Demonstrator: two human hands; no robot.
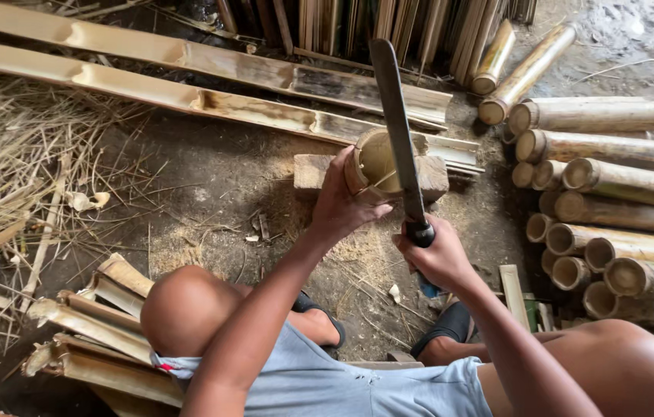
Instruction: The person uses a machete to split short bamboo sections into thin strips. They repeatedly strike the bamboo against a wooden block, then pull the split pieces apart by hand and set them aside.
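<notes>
On the wooden block (pixel 313 174), a short bamboo section (pixel 376 162) stands upright (cut end up), gripped by the left hand (pixel 340 207); the right hand (pixel 437 255) is clamped on a machete (pixel 398 131) resting across its rim.

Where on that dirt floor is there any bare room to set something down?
One open patch of dirt floor lies between the split bamboo halves, the straw and the wooden block. The right is crowded with stacked bamboo tubes. Bamboo slats fill the lower left. Both hands work at the block: left hand steadying the bamboo section, right hand gripping the machete.
</notes>
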